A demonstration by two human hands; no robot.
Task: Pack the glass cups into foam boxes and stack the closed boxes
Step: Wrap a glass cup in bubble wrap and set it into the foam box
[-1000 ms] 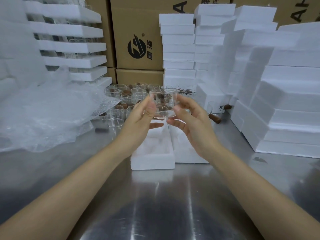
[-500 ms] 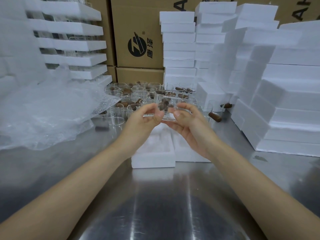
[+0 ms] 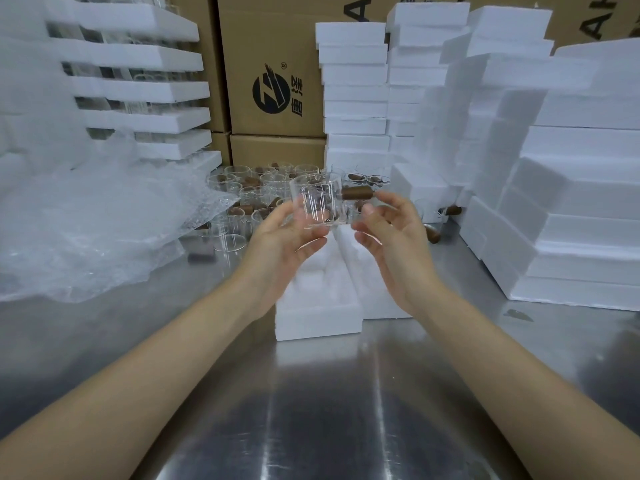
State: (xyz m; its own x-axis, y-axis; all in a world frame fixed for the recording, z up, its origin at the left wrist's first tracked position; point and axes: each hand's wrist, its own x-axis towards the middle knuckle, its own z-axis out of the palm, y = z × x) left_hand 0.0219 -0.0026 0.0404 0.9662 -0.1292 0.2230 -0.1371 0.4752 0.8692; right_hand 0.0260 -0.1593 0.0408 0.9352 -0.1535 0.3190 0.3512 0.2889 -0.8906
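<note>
Packing area of a warehouse or factory: stacked printed cardboard cartons point(image 3: 273, 67) along the back, tall stacks of white foam boxes point(image 3: 356, 95), bubble wrap point(image 3: 86, 230), and many identical glass cups point(image 3: 263, 192) on a stainless-steel surface point(image 3: 311, 410)

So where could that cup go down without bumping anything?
Best spot: the bare steel table in front of the open foam box, nearest the camera. A smaller bare patch lies right of the box, before the foam stacks. Crowded: the loose glass cups at the back, and the bubble wrap covering the left.
</note>
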